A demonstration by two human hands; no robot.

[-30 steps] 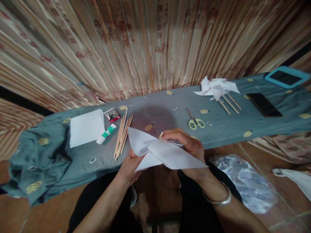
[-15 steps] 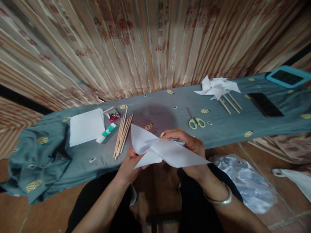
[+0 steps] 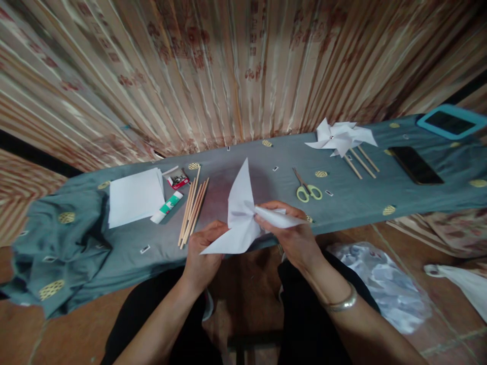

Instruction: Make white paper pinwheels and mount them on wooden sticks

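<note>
A white paper pinwheel (image 3: 241,230) is held up between my two hands over the table's near edge, its blades pointing up, left and right. My left hand (image 3: 205,251) is closed at its lower left blade, with some fingers hidden behind the paper. Near the centre, my right hand (image 3: 291,235) pinches the pinwheel, thumb and fingers around the right blade. Any stick behind the paper is hidden from view. Beyond my right hand lie scissors (image 3: 308,192) with light green handles. Several wooden sticks (image 3: 194,213) rest left of the pinwheel.
A stack of white paper (image 3: 136,197), a glue stick (image 3: 166,207) and a red box of small metal pins (image 3: 177,178) lie at left. Stick-mounted pinwheels (image 3: 340,138), a black phone (image 3: 416,165) and a blue-framed tablet (image 3: 451,121) lie at right. A plastic bag (image 3: 384,284) sits on the floor.
The pinwheel has turned to face me more, one blade now pointing upward. My right hand has shifted its grip towards the centre; the stick end seen earlier near its thumb is now hidden.
</note>
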